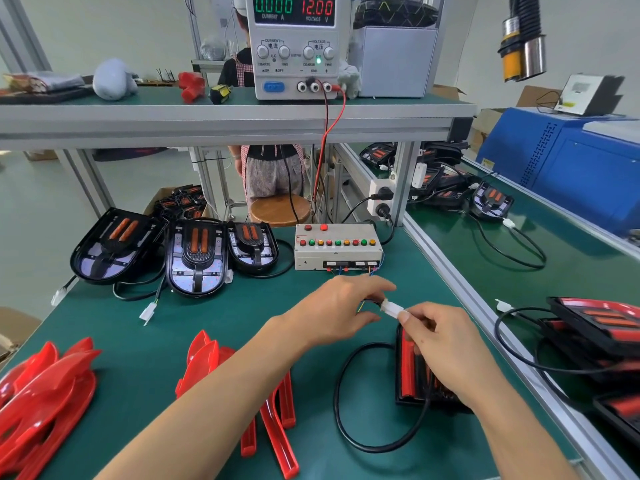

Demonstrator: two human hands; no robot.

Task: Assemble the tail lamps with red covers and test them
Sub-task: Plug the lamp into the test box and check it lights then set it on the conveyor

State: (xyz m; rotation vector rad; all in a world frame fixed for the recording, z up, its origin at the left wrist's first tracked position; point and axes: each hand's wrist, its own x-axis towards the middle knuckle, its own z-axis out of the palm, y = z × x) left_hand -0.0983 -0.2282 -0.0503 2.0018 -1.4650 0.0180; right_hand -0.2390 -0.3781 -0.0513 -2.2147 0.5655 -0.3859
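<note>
We see both hands meeting over the middle of the green desk [214, 317], just in front of the test box [337, 249] with its row of coloured buttons; the left hand [337, 311] pinches the coloured wires of one plug, and the right hand [446, 344] pinches a white connector [391, 309] at its fingertips, the two halves touching; the connector's black cable [346, 410] loops back to a tail lamp [410, 372] lying under the right wrist near the desk's right edge; three uncovered lamps [195, 258] sit along the far left, and red covers [45, 400] lie at the near left corner; the power supply [294, 46] on the shelf reads 12.00 volts.
</note>
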